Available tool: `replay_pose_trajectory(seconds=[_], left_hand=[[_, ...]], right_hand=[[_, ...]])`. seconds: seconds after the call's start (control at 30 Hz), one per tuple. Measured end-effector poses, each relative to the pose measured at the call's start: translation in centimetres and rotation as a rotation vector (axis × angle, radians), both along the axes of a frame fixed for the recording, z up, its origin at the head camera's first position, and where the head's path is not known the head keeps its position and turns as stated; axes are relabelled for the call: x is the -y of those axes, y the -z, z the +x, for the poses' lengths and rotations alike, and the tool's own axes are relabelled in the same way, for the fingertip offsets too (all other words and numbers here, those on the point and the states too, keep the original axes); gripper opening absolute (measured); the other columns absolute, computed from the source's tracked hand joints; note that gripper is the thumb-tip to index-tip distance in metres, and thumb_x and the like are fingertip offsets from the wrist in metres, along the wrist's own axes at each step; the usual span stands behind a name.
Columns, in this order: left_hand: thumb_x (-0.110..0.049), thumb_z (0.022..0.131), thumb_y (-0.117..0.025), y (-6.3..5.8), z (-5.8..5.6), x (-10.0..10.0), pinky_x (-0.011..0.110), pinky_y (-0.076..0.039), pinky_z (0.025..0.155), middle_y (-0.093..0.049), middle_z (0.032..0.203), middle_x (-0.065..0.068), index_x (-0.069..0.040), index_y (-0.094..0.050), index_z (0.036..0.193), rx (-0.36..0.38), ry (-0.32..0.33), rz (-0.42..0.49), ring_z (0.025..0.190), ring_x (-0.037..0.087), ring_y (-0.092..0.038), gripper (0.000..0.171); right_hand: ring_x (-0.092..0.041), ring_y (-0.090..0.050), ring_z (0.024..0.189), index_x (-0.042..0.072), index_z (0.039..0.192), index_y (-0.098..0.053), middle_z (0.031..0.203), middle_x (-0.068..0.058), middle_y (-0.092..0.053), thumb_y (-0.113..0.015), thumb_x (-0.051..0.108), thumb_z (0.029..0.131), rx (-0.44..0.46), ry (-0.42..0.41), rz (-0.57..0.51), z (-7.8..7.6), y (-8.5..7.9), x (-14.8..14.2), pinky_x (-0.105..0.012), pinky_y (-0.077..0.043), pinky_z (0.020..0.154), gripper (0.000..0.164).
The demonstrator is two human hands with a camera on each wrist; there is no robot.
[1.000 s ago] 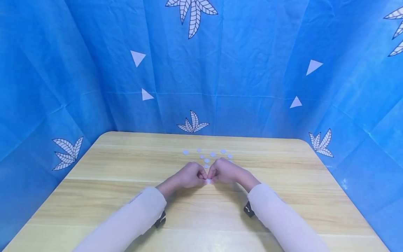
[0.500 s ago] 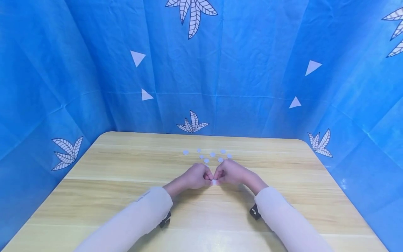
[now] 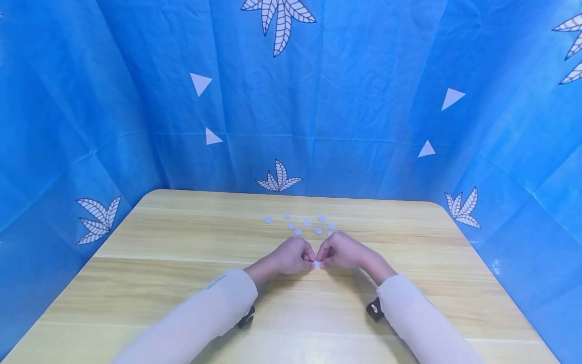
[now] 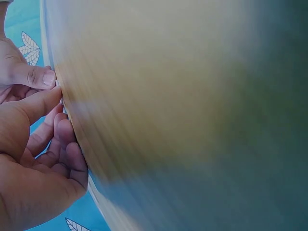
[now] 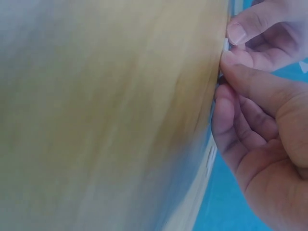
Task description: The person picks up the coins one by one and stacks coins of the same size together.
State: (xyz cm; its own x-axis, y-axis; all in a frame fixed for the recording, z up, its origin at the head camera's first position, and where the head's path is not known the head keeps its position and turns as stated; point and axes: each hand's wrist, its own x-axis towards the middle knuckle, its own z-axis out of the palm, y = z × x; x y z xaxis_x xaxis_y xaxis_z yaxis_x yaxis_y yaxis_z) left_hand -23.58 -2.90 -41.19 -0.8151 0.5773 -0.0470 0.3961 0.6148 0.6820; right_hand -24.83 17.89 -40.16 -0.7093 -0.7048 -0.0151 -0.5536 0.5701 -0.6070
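Both hands meet over the middle of the wooden table (image 3: 182, 293). My left hand (image 3: 293, 256) and my right hand (image 3: 344, 252) pinch a small flat white piece (image 3: 317, 265) between thumbs and fingers, one hand at each side of it. Its shape is mostly covered by the fingertips. In the right wrist view, a thin edge of the white piece (image 5: 226, 44) shows between the two thumbs, close to the tabletop. Just beyond the hands lie several small pale round discs, such as one disc (image 3: 298, 232) and another disc (image 3: 319, 231).
More discs lie farther back, including a leftmost disc (image 3: 268, 220) and one at the far right, a disc (image 3: 322, 219). A blue curtain (image 3: 373, 101) with leaf prints surrounds the table's back and sides. Dark bands (image 3: 375, 309) show below the sleeves.
Both hands have shifted together to the right and slightly nearer, with the white piece still pinched between them. A disc seen earlier just beyond the fingers is now hidden behind the left hand.
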Motion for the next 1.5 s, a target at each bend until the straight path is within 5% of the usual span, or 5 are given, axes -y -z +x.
replay_pose_trajectory(seconds=[0.87, 1.5], left_hand=[[-0.009, 0.087, -0.081, -0.2, 0.4, -2.8, 0.019, -0.052, 0.072, -0.065, 0.081, -0.005, -0.006, -0.075, 0.092, 0.029, 0.002, -0.031, 0.076, 0.006, -0.059, 0.009], [-0.01, 0.087, -0.081, -0.4, 0.5, -3.1, 0.019, -0.051, 0.072, -0.064, 0.08, -0.005, -0.008, -0.074, 0.09, 0.024, -0.008, -0.052, 0.076, 0.006, -0.058, 0.007]], right_hand=[[-0.008, -0.066, 0.075, 0.01, 0.092, -0.079, 0.084, 0.006, -0.074, -0.082, 0.004, 0.084, 0.075, 0.109, -0.03, 1.1, 0.4, -3.2, -0.026, -0.057, 0.073, 0.01], [-0.013, -0.067, 0.075, 0.012, 0.09, -0.078, 0.081, 0.006, -0.074, -0.084, 0.01, 0.085, 0.129, 0.141, -0.115, 1.3, 1.3, -3.7, -0.027, -0.057, 0.071, 0.008]])
